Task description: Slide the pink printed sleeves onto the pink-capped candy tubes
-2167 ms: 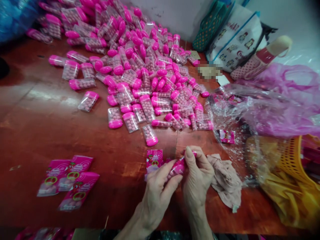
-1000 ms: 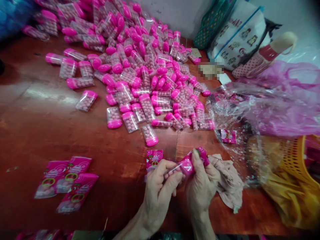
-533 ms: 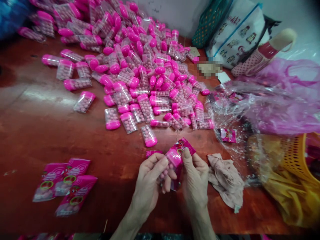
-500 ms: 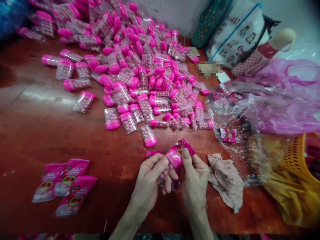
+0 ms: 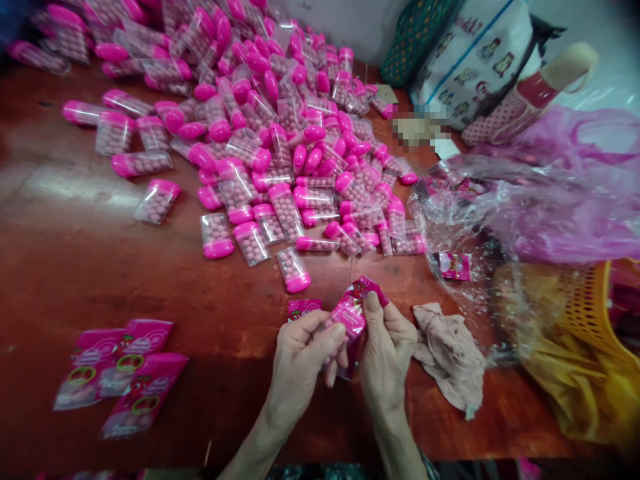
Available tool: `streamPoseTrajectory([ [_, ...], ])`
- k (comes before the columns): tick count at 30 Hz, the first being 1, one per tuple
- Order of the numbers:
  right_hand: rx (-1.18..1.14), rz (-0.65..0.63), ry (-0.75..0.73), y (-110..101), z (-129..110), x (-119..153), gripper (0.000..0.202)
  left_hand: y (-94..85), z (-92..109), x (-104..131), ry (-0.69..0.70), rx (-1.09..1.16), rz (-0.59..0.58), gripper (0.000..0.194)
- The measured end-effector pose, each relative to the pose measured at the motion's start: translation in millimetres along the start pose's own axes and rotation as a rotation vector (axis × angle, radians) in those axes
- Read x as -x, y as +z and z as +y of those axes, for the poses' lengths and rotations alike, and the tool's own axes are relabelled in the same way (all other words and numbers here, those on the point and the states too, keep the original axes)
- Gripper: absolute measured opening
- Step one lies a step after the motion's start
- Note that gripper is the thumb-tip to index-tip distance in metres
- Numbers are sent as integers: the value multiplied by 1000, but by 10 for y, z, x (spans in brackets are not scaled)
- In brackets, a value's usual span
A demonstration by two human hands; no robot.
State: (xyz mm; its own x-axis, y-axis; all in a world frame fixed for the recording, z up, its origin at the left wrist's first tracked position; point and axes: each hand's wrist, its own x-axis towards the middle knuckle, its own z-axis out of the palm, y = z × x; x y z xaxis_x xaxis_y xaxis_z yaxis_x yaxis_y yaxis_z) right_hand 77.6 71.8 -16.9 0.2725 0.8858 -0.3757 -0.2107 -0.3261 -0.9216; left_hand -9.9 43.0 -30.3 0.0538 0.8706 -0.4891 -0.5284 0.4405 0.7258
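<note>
My left hand (image 5: 303, 363) is closed around a small clear candy box (image 5: 349, 320) with a pink cap, filled with round pink candies. A glossy pink printed packet (image 5: 361, 288) is pinched between the thumb and fingers of my right hand (image 5: 390, 357). The box's capped end lies over the front of the packet, and my fingers hide its lower part. Whether the cap is inside the packet's mouth I cannot tell. Just behind my left fingers another pink packet (image 5: 303, 308) lies flat on the table.
A large heap of candy boxes (image 5: 285, 140) spreads across the back of the reddish table (image 5: 60, 267). Three filled packets (image 5: 80, 373) lie front left. To the right are a crumpled cloth (image 5: 453, 357), clear plastic wrap (image 5: 480, 227) and a yellow basket (image 5: 587, 307).
The candy box has shifted slightly up and right, its cap now closer to my right thumb and further over the packet. The whole view has moved a little.
</note>
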Motion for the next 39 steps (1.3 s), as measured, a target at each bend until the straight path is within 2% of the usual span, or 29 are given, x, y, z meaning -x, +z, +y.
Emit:
streamPoseTrajectory([
  [3, -67, -121, 66, -39, -20, -70, 28, 1, 17, 7, 45, -111, 41, 20],
  [5, -34, -199, 61, -93, -55, -128, 26, -6, 36, 14, 88, -255, 73, 18],
  [9, 250, -297, -23, -205, -172, -197, 21, -23, 35, 27, 249, -574, 113, 13],
  [11, 403, -276, -91, -224, -207, -181, 22, -27, 12, 27, 325, -679, 113, 11],
  [13, 510, -196, -215, -210, -199, -139, 23, -27, -14, 23, 374, -750, 118, 12],
  [16, 595, -47, -397, -159, -131, -81, 20, -15, -42, 19, 422, -807, 152, 12],
  [18, 599, 19, -451, -130, -83, -67, 20, 3, -53, 22, 443, -819, 167, 13],
  [21, 540, 63, -421, -108, -51, -76, 23, 36, -60, 35, 451, -839, 185, 15],
  [26, 364, 66, -263, -84, -63, -88, 26, 64, -66, 59, 474, -832, 188, 16],
  [30, 294, 67, -204, -54, -63, -89, 28, 52, -66, 71, 470, -785, 190, 13],
  [36, 164, 26, -89, -39, -58, -125, 29, 59, -79, 66, 357, -641, 187, 11],
  [39, 147, -8, -106, -49, -84, -135, 26, 65, -68, 49, 280, -536, 154, 12],
])
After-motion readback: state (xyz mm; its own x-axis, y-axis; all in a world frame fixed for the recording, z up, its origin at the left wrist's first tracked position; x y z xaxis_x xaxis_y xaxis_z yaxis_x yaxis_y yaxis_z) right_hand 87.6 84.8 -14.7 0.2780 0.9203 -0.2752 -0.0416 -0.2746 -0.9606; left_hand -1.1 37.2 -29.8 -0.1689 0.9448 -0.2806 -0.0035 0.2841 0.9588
